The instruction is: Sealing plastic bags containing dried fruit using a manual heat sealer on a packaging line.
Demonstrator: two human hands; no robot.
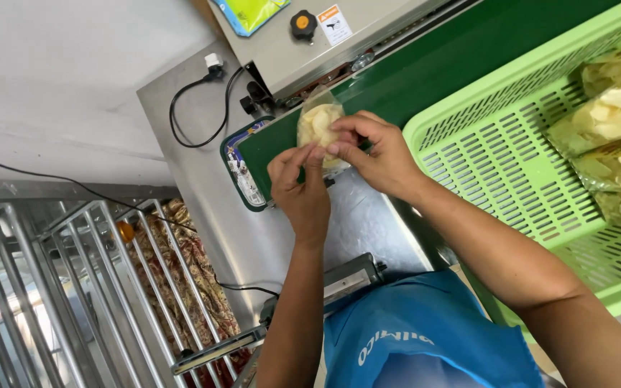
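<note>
Presently, both hands meet over one small clear bag of pale chips [318, 121], which lies at the near end of the dark green conveyor belt [425, 72] of a grey sealing machine [289, 57].

Left hand [300, 183]: reaches up from below, thumb and forefinger drawn together, pinching the lower edge of the bag. The remaining fingers [282, 167] are curled in beside them.

Right hand [376, 154]: comes in from the right, fingers bent and pressed onto the bag's right side, with the thumb closing against them on the plastic. Both grips sit close together, fingertips almost touching.

Bag: upright along the belt, its open neck pointing towards the machine's sealing slot; whether the neck has entered the slot cannot be told.

Surroundings: a light green slotted plastic basket [497, 154] stands just right of the belt, partly over it, holding several more filled chip bags [616, 122] in its far right portion. The machine housing carries a black knob with an orange centre [303, 24] and a warning sticker [334, 24]. A black cable [188, 115] loops across the steel surface [203, 187] to the left. Metal grating [52, 287] and a patterned cloth [181, 266] lie lower left. The person wears a blue apron [425, 330].
</note>
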